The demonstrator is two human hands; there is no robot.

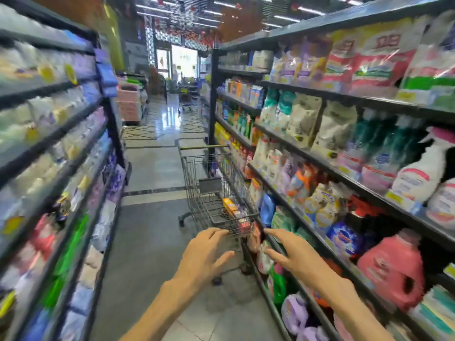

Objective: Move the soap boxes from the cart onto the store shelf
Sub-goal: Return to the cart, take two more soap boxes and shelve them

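Both hands reaching for the cart in the detergent aisle, nothing grabbed yet.

Left hand (pixel 205 253) and right hand (pixel 286 252) are stretched forward with fingers spread and loose, holding nothing; the left fingertips sit right at the near rim of the wire shopping cart (pixel 197 188), can't tell if they actually touch it. The soap boxes (pixel 234 212) lie in the cart's basket in a row along its right side, orange one furthest, reddish ones closer, long axis running down the aisle away from the camera. The cart is parked tight against the right-hand store shelf (pixel 327 163), packed with detergent bags, a pink jug (pixel 394 271) and spray bottles. Left shelving is just blur.
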